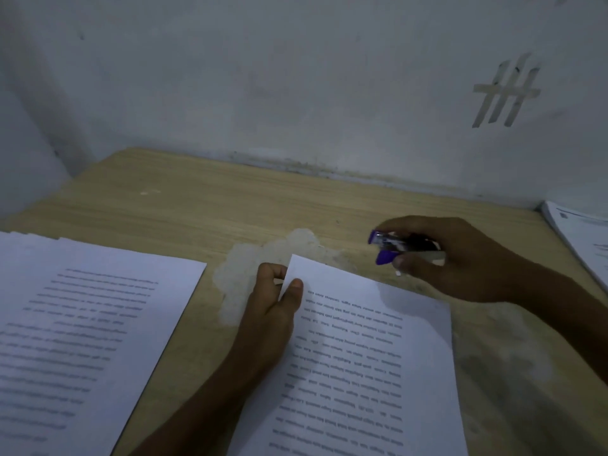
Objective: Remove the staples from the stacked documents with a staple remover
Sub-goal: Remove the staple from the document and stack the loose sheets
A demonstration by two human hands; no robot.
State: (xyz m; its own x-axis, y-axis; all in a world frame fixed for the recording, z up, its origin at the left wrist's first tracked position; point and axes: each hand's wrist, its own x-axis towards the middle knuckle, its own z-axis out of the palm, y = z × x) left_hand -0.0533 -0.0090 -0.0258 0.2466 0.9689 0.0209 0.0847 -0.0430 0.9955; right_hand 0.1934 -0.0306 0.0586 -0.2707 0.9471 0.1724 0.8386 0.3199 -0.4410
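Observation:
A printed document (368,357) lies in front of me on the wooden desk (184,199), its text upside down to me. My left hand (273,307) pinches its far left corner between thumb and fingers, lifting the corner slightly. My right hand (460,258) hovers just beyond the document's far edge and grips a purple and metal staple remover (398,246), jaws pointing left. No staple can be made out in the dim light. A stack of printed pages (75,330) lies at the left.
Another pile of papers (582,235) sits at the desk's far right edge. A white wall (296,77) closes off the back of the desk and a panel stands at the left. A pale worn patch (263,258) marks the desk surface.

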